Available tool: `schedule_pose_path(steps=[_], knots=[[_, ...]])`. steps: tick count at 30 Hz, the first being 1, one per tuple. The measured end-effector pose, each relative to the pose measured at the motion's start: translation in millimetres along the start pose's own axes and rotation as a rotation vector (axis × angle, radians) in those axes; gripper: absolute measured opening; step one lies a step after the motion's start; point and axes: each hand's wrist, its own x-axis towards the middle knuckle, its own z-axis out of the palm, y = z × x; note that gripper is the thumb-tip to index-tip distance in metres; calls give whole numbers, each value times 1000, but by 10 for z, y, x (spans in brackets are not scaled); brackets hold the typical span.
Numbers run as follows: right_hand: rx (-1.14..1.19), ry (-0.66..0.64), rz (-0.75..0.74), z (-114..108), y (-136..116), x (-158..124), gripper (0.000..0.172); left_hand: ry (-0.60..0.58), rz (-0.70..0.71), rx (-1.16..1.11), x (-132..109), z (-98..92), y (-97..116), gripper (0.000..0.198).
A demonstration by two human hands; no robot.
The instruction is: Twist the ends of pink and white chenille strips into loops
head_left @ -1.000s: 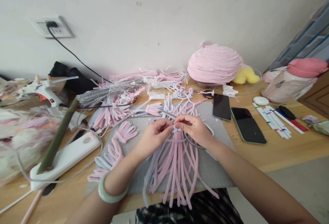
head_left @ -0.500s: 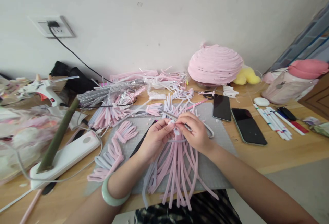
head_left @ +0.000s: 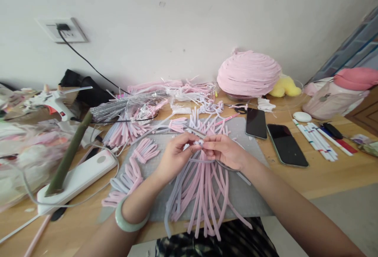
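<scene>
My left hand and my right hand meet over the grey mat, fingertips pinched. Between them is a small white-lilac fuzzy piece, apparently part of a pipe cleaner and mostly covered by my fingers. Directly below, a bundle of pink pipe cleaners fans out toward the table's front edge, with lilac ones on its left side. A pale stem crosses the top of the bundle. A thin grey tool shows just above my fingers; its kind is unclear.
Left on the cutting mat lie folded pipe cleaners. Farther left are a white power bank-like block, a green stick and a glue gun. Two phones and markers lie right; a pink ball-like mass stands behind.
My right hand has turned, its fingers now straighter against the small piece. A pale stem beside it has swung from a loop at the right to below my right wrist.
</scene>
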Motion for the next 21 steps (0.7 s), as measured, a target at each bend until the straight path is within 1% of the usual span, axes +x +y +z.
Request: schedule_pose_path(steps=[3, 5, 6, 8, 10, 11, 12, 13, 14, 15, 17, 19, 21], knots=[[42, -26, 51, 12, 18, 8, 14, 22, -71, -112, -2, 28, 10, 8], [-35, 8, 5, 32, 43, 15, 12, 41, -144, -213, -6, 59, 9, 10], [-115, 41, -41, 44, 56, 17, 11, 54, -183, -266, -10, 75, 5, 11], [-352, 129, -182, 65, 78, 12, 6, 72, -261, -383, -18, 106, -8, 13], [-646, 207, -403, 81, 93, -4, 2, 63, -336, -527, -29, 133, -21, 15], [-776, 233, -527, 87, 98, -13, 3, 46, -373, -599, -33, 143, -26, 15], [-876, 250, -643, 91, 102, -21, 5, 23, -406, -661, -36, 151, -31, 16], [-938, 263, -725, 94, 105, -28, 7, 5, -427, -706, -38, 156, -34, 16], [-951, 273, -754, 97, 106, -32, 7, -4, -434, -727, -37, 158, -37, 17], [-915, 284, -726, 100, 106, -33, 6, -9, -428, -715, -33, 156, -40, 17], [-745, 298, -550, 106, 102, -26, 2, 14, -375, -602, -17, 143, -45, 17], [-534, 286, -360, 111, 94, -11, 5, 52, -290, -419, 3, 119, -51, 18], [-376, 268, -266, 115, 90, 8, 7, 74, -200, -237, 18, 89, -61, 17]])
